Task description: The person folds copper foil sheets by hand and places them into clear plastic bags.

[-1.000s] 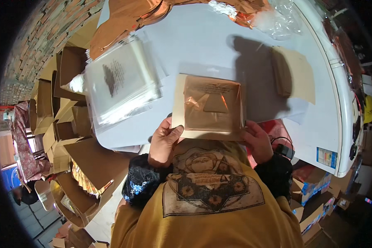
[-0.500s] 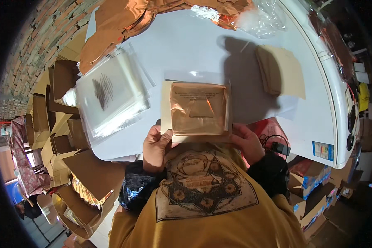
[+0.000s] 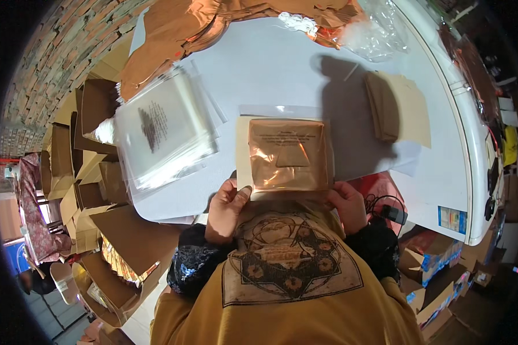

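Observation:
A clear plastic bag (image 3: pixel 282 111) with a folded copper-coloured foil piece (image 3: pixel 288 172) and a beige card (image 3: pixel 243 150) in it lies at the table's near edge, against my front. My left hand (image 3: pixel 227 211) pinches its lower left corner, thumb on top. At the lower right corner is my right hand (image 3: pixel 350 204), its fingers closed on the bag's edge and partly hidden. Left of the bag lies a stack of clear plastic bags (image 3: pixel 161 129) with dark print. On the right is a pile of beige cards (image 3: pixel 400 109).
Loose copper-coloured foil (image 3: pixel 213 26) covers the table's far side, beside white string (image 3: pixel 298 23) and crumpled clear plastic (image 3: pixel 380 37). Opened cardboard boxes (image 3: pixel 135 238) stand at the left, others (image 3: pixel 437 270) at the lower right. A black adapter with cable (image 3: pixel 392 214) sits by my right hand.
The view has shifted slightly, so the table's things appear further right and lower. The foil in the bag looks flatter, and my right hand sits a little closer in. Both hands keep hold.

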The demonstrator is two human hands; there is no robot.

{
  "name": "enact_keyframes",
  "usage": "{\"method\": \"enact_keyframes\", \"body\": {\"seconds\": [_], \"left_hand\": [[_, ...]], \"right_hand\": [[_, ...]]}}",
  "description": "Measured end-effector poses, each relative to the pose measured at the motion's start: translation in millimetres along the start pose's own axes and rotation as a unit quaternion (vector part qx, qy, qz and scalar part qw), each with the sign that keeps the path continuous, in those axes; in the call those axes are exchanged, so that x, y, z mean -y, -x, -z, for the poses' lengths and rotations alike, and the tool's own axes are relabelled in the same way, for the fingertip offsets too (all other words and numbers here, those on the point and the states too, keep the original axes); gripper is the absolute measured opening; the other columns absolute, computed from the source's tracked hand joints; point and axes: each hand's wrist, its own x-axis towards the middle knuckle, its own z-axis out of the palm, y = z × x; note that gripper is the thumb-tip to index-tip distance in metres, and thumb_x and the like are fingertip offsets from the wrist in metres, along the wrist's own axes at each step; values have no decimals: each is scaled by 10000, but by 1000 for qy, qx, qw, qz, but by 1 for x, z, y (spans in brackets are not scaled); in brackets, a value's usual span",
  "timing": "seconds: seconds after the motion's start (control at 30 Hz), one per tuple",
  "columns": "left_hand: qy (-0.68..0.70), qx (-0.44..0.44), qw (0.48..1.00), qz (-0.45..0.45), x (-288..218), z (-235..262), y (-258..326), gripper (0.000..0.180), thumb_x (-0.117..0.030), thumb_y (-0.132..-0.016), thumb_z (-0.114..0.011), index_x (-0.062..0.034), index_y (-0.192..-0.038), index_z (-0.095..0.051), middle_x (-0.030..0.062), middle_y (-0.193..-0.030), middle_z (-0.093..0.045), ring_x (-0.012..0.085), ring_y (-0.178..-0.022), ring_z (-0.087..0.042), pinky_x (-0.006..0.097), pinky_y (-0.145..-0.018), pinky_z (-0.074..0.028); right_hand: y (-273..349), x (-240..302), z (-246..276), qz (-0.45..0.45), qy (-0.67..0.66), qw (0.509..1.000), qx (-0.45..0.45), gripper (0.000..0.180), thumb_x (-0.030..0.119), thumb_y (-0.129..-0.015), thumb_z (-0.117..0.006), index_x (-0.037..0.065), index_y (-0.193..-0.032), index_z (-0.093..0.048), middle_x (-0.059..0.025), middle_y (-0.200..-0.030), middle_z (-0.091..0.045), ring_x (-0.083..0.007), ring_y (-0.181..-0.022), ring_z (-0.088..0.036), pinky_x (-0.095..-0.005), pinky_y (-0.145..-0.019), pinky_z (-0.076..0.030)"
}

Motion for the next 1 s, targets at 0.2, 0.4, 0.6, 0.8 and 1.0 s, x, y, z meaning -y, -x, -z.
{"method": "enact_keyframes", "body": {"seconds": [0.2,0.4,0.6,0.8,1.0], "left_hand": [[-68,-13,998,4,0,2,1,146,-148,-1011,-598,-7,-1007,-561,12,-822,-596,83,-708,-576,233,-620,-497],[-81,-39,994,57,-2,1,3,268,-223,-999,-625,32,-999,-546,33,-711,-575,135,-576,-636,258,-517,-523],[-147,-49,986,66,-7,-5,4,359,-293,-992,-633,54,-1012,-540,93,-739,-653,178,-601,-702,271,-506,-530],[-156,-41,987,2,11,0,9,294,-249,-1011,-601,40,-1016,-543,103,-760,-674,178,-640,-713,270,-537,-533],[-141,-32,989,27,5,-3,17,239,-192,-1014,-586,34,-970,-526,94,-758,-680,167,-614,-701,269,-542,-531]], "right_hand": [[0,-5,0,28,20,999,0,202,192,-967,-663,-6,-1006,-647,-7,-855,-647,-85,-747,-575,-248,-673,-473],[5,8,-8,8,29,999,-28,151,152,-976,-629,1,-986,-631,-18,-802,-658,-90,-731,-637,-229,-635,-518],[5,-12,-8,17,-36,999,-36,149,148,-973,-617,11,-1033,-613,-53,-906,-671,-118,-773,-657,-272,-716,-547],[13,-6,-23,6,-124,992,-17,137,116,-974,-593,11,-1060,-578,-111,-938,-689,-174,-771,-676,-304,-732,-570],[6,-10,-22,0,-107,994,-26,131,129,-976,-600,9,-1002,-557,-134,-884,-701,-196,-759,-698,-316,-682,-587]]}}
